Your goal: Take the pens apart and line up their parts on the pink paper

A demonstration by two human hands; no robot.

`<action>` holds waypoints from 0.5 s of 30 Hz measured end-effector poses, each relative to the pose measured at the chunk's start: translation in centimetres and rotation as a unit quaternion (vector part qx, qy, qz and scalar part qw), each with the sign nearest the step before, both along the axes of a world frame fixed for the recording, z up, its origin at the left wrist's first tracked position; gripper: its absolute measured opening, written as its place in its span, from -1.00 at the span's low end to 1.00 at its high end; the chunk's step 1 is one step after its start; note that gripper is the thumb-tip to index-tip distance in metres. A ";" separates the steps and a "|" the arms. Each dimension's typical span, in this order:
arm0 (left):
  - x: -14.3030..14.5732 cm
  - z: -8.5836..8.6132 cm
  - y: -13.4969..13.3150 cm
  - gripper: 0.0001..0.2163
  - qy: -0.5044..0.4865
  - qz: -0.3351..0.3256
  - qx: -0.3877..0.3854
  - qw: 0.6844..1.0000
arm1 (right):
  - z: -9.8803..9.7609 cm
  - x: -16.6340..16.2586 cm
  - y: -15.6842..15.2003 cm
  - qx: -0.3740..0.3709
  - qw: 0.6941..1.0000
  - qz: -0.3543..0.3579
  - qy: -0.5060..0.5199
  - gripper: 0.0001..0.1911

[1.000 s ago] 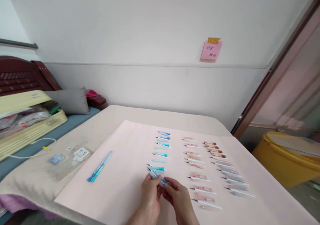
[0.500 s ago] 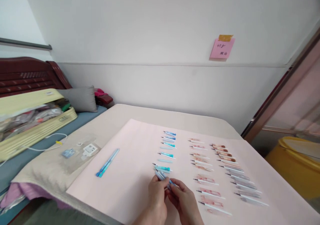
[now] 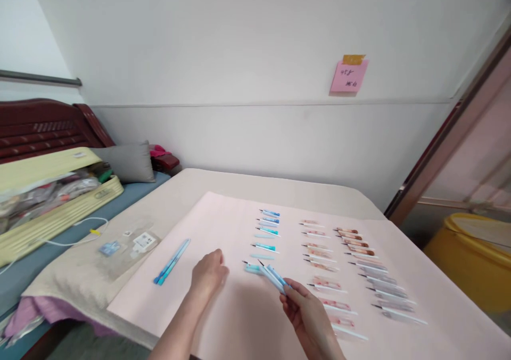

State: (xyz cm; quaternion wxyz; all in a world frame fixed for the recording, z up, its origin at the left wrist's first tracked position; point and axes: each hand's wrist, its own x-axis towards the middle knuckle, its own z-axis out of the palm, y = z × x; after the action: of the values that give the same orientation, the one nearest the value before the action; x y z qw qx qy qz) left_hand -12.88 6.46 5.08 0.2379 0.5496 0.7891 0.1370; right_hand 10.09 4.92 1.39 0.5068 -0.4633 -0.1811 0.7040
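Note:
My right hand (image 3: 304, 305) pinches a blue pen (image 3: 273, 276) by its rear end, with the dark tip pointing up and left over the pink sheet (image 3: 223, 301). My left hand (image 3: 207, 275) hovers to the left of it with the fingers curled loosely and nothing seen in them. It is between the held pen and two blue pens (image 3: 171, 261) lying together at the sheet's left. A column of blue pen parts (image 3: 265, 237) lies just beyond the held pen.
Two more columns lie to the right: pink pen parts (image 3: 321, 267) and brownish and grey ones (image 3: 371, 275). Small packets (image 3: 131, 242) rest on the beige cloth at left. An open yellow case (image 3: 51, 200) sits on the bed. A yellow bin (image 3: 471, 259) stands at far right.
My hands were together on the blue pen. The left hand has let go and moved left toward the two blue pens. The right hand keeps the pen and has lifted it slightly.

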 end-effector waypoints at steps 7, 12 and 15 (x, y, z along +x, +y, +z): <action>0.7 -3.7 0.6 -0.89 0.034 -0.051 -0.023 0.998 | 0.0 -0.1 -0.3 -0.007 1.000 0.014 0.000 -0.65; 0.9 -3.4 1.1 -0.89 -0.032 -0.042 0.023 0.998 | -0.4 -0.2 -0.2 -0.021 0.999 0.026 0.001 -0.64; 0.9 -2.3 1.3 -0.89 -0.119 -0.051 0.048 0.990 | -0.3 -0.5 -0.4 -0.023 0.998 0.048 -0.012 -0.66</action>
State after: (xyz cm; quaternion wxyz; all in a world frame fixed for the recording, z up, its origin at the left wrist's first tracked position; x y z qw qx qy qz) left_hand -11.99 7.75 2.73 0.3099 0.5794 0.7187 0.2274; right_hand 9.62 4.51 1.09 0.4592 -0.4739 -0.1928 0.7262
